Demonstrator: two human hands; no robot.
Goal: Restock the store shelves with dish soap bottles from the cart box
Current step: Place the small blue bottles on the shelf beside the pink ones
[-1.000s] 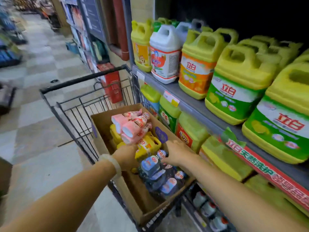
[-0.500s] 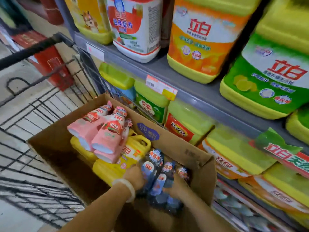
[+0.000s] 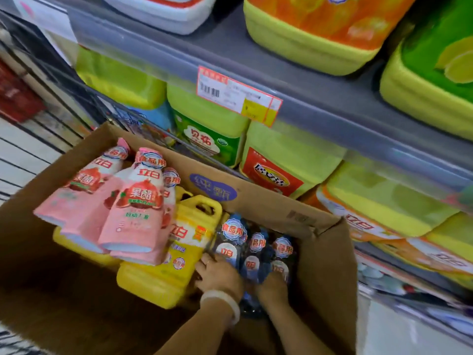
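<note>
Where the blue bottles (image 3: 252,248) lie bundled at the right end of the cardboard box (image 3: 325,242), the left hand (image 3: 217,275) presses on their left side and the right hand (image 3: 272,286) on their lower end; whether the fingers clamp the bundle I cannot tell. Beside them lies a yellow jug (image 3: 176,254), with 3 pink bottles (image 3: 133,208) stacked above. Behind the box, the shelf (image 3: 320,98) carries green jugs (image 3: 212,126).

Only one view (head-worn, wide-angle). Looks forward and steeply down from close above the cardboard box (image 3: 325,252) in the cart, both forearms entering from the bottom edge. Faces the shelf (image 3: 320,98) at upper right, also very near.
</note>
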